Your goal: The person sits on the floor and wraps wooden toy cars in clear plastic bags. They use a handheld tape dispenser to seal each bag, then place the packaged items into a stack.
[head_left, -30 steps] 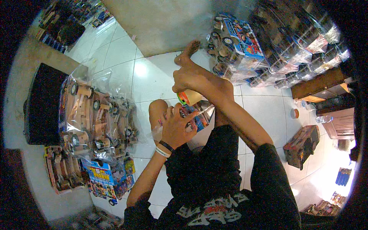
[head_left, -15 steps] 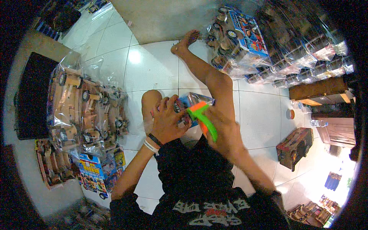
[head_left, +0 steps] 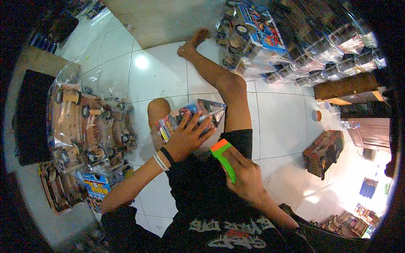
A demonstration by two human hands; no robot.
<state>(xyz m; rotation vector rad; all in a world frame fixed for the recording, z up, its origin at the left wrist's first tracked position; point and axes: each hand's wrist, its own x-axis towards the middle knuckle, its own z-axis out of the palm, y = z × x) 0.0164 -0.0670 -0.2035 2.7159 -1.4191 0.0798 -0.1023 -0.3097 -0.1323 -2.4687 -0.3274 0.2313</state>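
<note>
Evidently, the left hand point(head_left: 187, 137) lies spread across the clear-wrapped box point(head_left: 177, 117) at the frame's centre, probably to steady it between the bent legs point(head_left: 232, 86). Lower right of it, the right hand point(head_left: 247, 177) grips a green-and-orange tape dispenser point(head_left: 224, 161) by its handle, perhaps for firmer control.

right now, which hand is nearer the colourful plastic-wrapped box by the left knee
Left. The left hand is on the box; the right hand, holding the green-orange tape dispenser, is apart at its lower right.

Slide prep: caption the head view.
Left hand spread on a colourful plastic-wrapped package; right hand holding a green-and-orange handheld tool.
</note>
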